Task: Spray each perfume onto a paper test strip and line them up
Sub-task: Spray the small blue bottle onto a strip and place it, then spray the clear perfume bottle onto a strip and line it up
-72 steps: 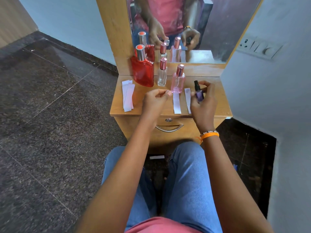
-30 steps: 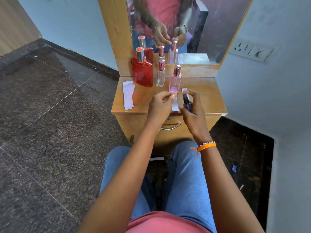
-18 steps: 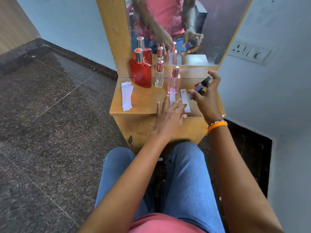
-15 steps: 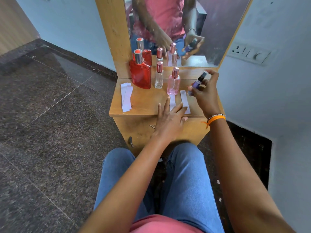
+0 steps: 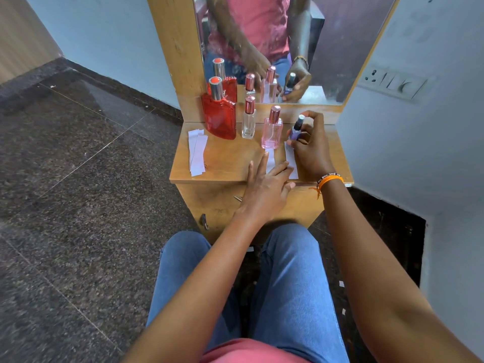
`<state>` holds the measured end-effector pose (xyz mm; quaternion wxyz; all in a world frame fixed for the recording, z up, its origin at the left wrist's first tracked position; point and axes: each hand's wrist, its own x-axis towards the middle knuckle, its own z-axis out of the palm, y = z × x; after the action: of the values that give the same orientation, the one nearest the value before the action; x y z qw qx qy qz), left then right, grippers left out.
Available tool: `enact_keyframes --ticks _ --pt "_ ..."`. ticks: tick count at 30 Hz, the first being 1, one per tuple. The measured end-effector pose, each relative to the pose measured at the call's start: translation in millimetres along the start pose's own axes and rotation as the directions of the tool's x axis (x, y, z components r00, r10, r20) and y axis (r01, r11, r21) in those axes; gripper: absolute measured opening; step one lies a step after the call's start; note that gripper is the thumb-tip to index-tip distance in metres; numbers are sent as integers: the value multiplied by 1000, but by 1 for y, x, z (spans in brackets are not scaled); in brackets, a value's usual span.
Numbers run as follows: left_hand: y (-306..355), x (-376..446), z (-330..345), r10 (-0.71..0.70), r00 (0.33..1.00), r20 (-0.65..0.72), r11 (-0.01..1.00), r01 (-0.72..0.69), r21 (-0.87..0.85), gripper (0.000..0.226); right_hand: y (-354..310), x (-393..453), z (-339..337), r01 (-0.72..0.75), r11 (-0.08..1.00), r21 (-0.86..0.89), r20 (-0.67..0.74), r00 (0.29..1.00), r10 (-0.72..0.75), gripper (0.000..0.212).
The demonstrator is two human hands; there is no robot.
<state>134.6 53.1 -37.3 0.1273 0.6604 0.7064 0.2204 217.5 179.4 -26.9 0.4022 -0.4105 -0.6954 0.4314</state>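
resting flat at the near edge of the wooden dresser top [image 5: 225,163], the left hand [image 5: 264,187] has its fingers straight and spread, holding nothing, fingertips lying on the near end of one white test strip [image 5: 271,159]. just to its right a second test strip [image 5: 290,158] lies parallel, partly under the right hand [image 5: 310,150], whose fingers are curled round a small purple spray bottle [image 5: 296,131], held upright just above or on the far end of that strip; whether its base touches the wood is hard to tell from this angle. just beside it to the left stands a pink bottle [image 5: 272,132], then a slim clear bottle [image 5: 248,119] and a big red bottle [image 5: 218,113] farther back, all capped, with a stack of unused strips [image 5: 197,153] at the left of the top. behind them is the mirror [image 5: 262,48]. the risk i see is crowding: the purple bottle sits very close to the pink one, so a careless set-down could knock it over, and mist aimed low could drift onto the neighbouring strip and mix the scents. lifting the left hand quickly might also drag its strip out of line.
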Motion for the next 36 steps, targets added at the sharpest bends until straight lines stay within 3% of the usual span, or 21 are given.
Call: enact_keyframes --ticks 7,13,16,19,22,28,32,36 --pt "0 0 0 8 1000 -7 1000 -8 -20 43 0 -2 1 0 1000 -8 -7 1000 0 58" --pt "-1 -3 1 -5 999 -42 994 0 -106 45 -3 -17 -4 17 1000 23 -146 989 -14 63" --pt "-4 -8 -4 -23 993 -120 990 6 -140 42 -6 -31 -2 10 1000 8 -234 972 -8 55" --pt "-7 -15 -14 -99 959 -267 982 50 -184 31 -12 -47 11 15 999 -37 -342 939 -27 33" --pt "-20 -23 -26 -218 901 -375 967 146 -210 22 -25 -64 35 9 1000 -15 -229 973 -12 10" --pt "-63 -33 -53 -387 804 -451 921 310 -237 28 -50 -66 96 -108 994 34 97 990 105 10" --pt "-85 -38 -59 -493 738 -460 867 459 -194 42 -60 -52 130 -202 979 -4 121 972 201 19" --pt "-97 -42 -60 -491 772 -402 868 475 -148 44 -63 -39 155 -241 970 -42 58 968 243 18"
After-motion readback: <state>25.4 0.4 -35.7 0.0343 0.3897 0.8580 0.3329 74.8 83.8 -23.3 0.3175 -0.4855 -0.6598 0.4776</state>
